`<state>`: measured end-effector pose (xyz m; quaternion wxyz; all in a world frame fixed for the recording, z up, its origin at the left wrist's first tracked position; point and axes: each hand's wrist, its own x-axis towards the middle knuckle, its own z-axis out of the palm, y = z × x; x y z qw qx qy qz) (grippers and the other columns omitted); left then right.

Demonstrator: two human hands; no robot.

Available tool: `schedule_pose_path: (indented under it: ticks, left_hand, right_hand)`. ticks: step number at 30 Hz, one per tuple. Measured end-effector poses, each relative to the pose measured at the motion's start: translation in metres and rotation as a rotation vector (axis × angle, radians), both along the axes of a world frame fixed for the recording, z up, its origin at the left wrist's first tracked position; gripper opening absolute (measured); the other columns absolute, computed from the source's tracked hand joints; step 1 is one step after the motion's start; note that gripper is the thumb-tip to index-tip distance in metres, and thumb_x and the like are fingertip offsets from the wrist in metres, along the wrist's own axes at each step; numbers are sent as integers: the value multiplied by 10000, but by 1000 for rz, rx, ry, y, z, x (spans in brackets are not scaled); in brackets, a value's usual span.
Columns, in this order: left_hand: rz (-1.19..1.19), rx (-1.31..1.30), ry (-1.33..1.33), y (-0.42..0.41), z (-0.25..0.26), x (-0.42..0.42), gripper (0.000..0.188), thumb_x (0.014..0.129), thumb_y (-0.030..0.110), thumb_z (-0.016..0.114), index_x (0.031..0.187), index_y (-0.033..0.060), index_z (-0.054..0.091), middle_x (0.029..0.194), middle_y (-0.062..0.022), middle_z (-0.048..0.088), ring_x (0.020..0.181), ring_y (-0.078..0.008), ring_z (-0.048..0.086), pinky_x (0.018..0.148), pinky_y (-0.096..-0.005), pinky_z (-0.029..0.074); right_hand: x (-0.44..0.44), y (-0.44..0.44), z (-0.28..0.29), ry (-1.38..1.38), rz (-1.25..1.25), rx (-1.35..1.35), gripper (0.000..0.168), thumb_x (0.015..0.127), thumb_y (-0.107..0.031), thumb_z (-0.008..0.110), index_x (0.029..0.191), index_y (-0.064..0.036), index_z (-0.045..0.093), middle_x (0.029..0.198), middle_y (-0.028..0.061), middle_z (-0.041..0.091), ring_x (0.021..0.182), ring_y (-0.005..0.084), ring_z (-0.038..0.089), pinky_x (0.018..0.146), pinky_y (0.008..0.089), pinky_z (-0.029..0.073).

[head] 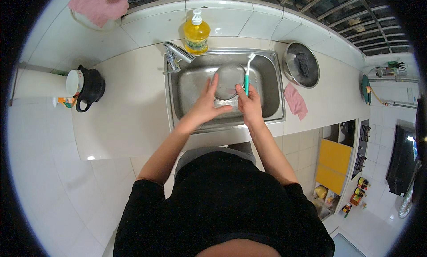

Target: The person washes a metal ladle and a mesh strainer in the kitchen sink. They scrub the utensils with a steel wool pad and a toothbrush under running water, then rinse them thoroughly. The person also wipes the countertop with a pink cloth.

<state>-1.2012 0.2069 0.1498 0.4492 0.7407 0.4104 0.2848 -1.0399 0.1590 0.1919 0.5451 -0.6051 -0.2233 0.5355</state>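
Note:
A round lid (230, 79), seemingly clear glass with a thin rim, is over the stainless steel sink (190, 87). At its left edge is my left hand (207, 105), fingers spread and thumb held out to the right; whether the fingertips touch the rim cannot be told. My right hand (251, 105) grips a toothbrush (247, 80) with a green and white handle, its white bristled head pointing up and away from me. The right thumb lies by the lid's right edge, and whether this hand also holds the lid is unclear.
A chrome faucet (176, 57) and a pump bottle of yellow liquid (196, 35) stand behind the sink. Right of it are a steel bowl (312, 75) holding a dark scrubber (303, 65) and a pink cloth (296, 102). A black pot (92, 87) sits far left.

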Motion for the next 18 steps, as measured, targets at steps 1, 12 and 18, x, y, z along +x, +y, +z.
schedule_pose_path:
  ticks: [1,12,18]
  left_hand:
    - [56,46,-42,-6,6,12,659,964,276,553,1503,100,218,1432,-194,425,1193,-260,534,803,-385,531]
    - [12,-1038,-802,-9,44,-6,621,979,114,465,1517,157,157,1216,-174,620,595,-154,590,480,-293,503]
    - [-32,-1147,-788,-27,92,2,641,989,120,481,1525,163,131,1362,-198,507,753,-225,657,634,-353,581]
  right_hand:
    - [-3,0,10,17,19,17,144,976,-255,595,962,-111,581,583,-80,428,420,8,271,386,203,190]
    - [43,-40,61,-1012,113,247,392,937,-81,569,1311,-195,598,751,68,601,648,161,584,628,291,494]
    - [31,-24,88,-1667,336,352,497,770,-58,659,1199,-310,677,714,28,578,586,216,607,493,337,491]
